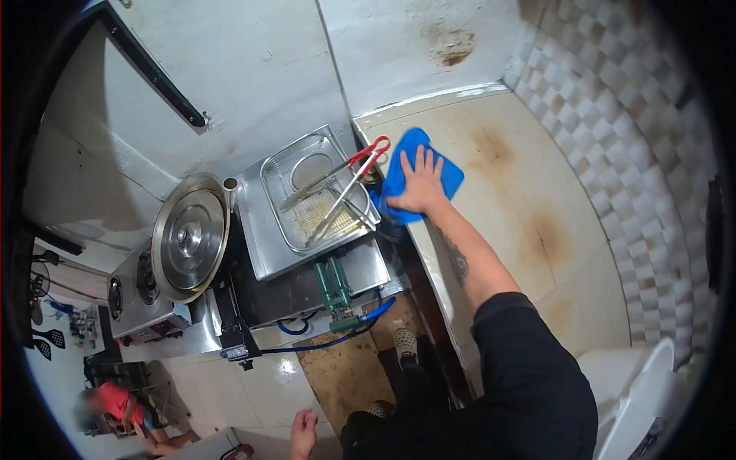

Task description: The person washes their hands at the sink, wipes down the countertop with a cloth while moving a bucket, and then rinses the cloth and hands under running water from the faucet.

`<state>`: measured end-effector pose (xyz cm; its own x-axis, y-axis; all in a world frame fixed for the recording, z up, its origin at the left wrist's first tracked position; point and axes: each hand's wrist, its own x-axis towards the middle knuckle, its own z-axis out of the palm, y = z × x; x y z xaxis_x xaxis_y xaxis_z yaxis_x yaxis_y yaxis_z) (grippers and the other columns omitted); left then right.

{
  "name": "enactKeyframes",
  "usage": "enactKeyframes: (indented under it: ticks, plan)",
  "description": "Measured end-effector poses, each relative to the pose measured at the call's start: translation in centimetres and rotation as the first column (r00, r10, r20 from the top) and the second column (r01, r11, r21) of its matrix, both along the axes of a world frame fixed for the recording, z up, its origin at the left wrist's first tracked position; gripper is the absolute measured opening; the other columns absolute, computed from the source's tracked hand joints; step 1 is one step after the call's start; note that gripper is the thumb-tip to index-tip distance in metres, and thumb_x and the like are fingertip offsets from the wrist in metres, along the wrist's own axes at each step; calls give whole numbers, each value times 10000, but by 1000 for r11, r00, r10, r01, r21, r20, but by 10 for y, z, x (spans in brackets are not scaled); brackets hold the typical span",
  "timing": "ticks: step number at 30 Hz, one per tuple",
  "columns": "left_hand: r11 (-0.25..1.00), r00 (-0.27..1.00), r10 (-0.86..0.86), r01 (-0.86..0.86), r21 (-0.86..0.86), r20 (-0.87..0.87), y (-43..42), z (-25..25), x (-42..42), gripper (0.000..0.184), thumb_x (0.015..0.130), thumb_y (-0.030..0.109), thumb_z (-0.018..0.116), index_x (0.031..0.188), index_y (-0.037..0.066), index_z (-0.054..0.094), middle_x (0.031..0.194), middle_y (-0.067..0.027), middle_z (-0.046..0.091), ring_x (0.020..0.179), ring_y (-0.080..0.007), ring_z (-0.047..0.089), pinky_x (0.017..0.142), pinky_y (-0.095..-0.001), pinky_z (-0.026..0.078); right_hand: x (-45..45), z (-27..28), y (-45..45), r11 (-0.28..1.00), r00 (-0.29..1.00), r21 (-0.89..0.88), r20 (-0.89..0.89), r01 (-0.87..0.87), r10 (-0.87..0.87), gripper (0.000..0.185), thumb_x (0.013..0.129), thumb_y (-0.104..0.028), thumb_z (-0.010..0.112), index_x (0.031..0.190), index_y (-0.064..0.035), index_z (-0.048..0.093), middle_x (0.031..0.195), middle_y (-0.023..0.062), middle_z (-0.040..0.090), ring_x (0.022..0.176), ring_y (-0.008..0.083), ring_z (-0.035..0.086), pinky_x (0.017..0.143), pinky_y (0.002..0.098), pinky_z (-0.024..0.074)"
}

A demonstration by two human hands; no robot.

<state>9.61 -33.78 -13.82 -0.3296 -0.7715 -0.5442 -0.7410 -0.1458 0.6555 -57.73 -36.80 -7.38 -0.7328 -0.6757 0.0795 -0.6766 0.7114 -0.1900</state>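
Cloth [451, 178]: blue, on the bench [529, 180], at its left edge, on the side facing the basket [287, 180] and the tongs [359, 178]. Its left part reaches the edge and appears to overlap it; the exact overhang is obscured.

Right hand [420, 188]: in direct contact with the cloth, palm down. Fingers wide, laid flat on top and pointing toward the far wall; the thumb is set out to the left. The cloth is pressed from above, not gripped. It therefore lies straight beneath the fingers and shows beyond them on the far and right sides. Bunching leaves no clear long axis.

Left hand [303, 435]: low, well apart from the cloth, on the near side of the basket. Fingers loosely curled, nothing visible in them; whether fully closed cannot be told. The right is plainly the nearer hand.

Brown stains: two main marks, both right of the cloth. The far stain [494, 147] is nearer to it; the near stain [544, 239] is farther off.
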Motion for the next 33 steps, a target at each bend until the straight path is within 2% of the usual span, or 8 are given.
enactKeyframes:
  ticks: [6, 11, 12, 14, 17, 21, 27, 33]
  plan:
    - [990, 978, -143, 142, -14, -153, -1, 92, -151, 370, 933, 248, 662, 1214, 15, 602, 964, -62, 672, 872, -143, 615, 813, -286, 505, -80, -19, -116, 996, 997, -53, -28, 76, -78, 1086, 700, -570, 693, 1541, -84, 207, 1580, 297, 83, 1463, 468, 86, 1165, 598, 55]
    - [875, 843, -479, 482, 51, 246, 3, 145, -168, 335, 952, 308, 623, 1167, 52, 608, 918, -73, 653, 817, -160, 608, 706, -298, 498, -98, -6, -155, 989, 989, -4, -14, 149, -149, 1042, 768, -647, 608, 1532, -53, 222, 1577, 278, 146, 1468, 433, 126, 1180, 564, 63]
    - [863, 831, -499, 502, 54, 245, 0, 139, -162, 335, 952, 308, 623, 1167, 52, 608, 918, -73, 653, 817, -160, 608, 706, -298, 498, -102, -6, -147, 989, 989, -7, -7, 145, -145, 1019, 789, -671, 571, 1533, -65, 229, 1582, 258, 158, 1469, 415, 143, 1186, 548, 78]
    - [908, 966, -250, 210, 362, 66, -4, 117, -126, 472, 987, 297, 569, 1406, 108, 464, 1363, -151, 534, 1333, -269, 453, 1040, -394, 392, -130, -28, -110, 991, 993, -103, -78, -91, 83, 953, 833, -727, 467, 1527, -102, 276, 1587, 203, 202, 1467, 374, 188, 1196, 504, 117]
    - [987, 989, -130, 121, 108, 77, -8, 64, -55, 392, 1002, 309, 511, 1328, 92, 523, 1203, -153, 604, 1061, -267, 593, 957, -387, 442, -169, -21, 1, 996, 990, -79, -137, 33, -44, 880, 874, -745, 372, 1497, -124, 361, 1582, 166, 244, 1460, 340, 226, 1199, 448, 146]
    - [924, 824, -298, 123, 362, 481, -29, 8, 69, 351, 1001, 281, 495, 1234, 23, 544, 1075, -120, 658, 1033, -276, 595, 946, -397, 451, -156, -13, 173, 963, 950, -46, -159, 266, -270, 841, 883, -685, 454, 1488, -109, 368, 1565, 187, 273, 1438, 374, 260, 1182, 472, 189]
    - [923, 914, -209, 67, 380, 347, -56, -28, 159, 339, 991, 279, 511, 1204, 20, 556, 1073, -123, 658, 1040, -280, 595, 956, -401, 443, 16, -25, 333, 883, 877, -23, -111, 468, -468, 852, 877, -593, 553, 1523, -105, 288, 1583, 213, 205, 1448, 416, 210, 1169, 531, 156]
    - [904, 975, -22, -75, 421, 221, -52, -50, 194, 327, 978, 278, 530, 1168, 15, 571, 1070, -126, 659, 1048, -286, 595, 968, -405, 435, 133, -16, 294, 818, 824, -102, 75, 567, -562, 949, 838, -613, 580, 1535, -77, 225, 1566, 247, 226, 1449, 446, 179, 1153, 585, 115]
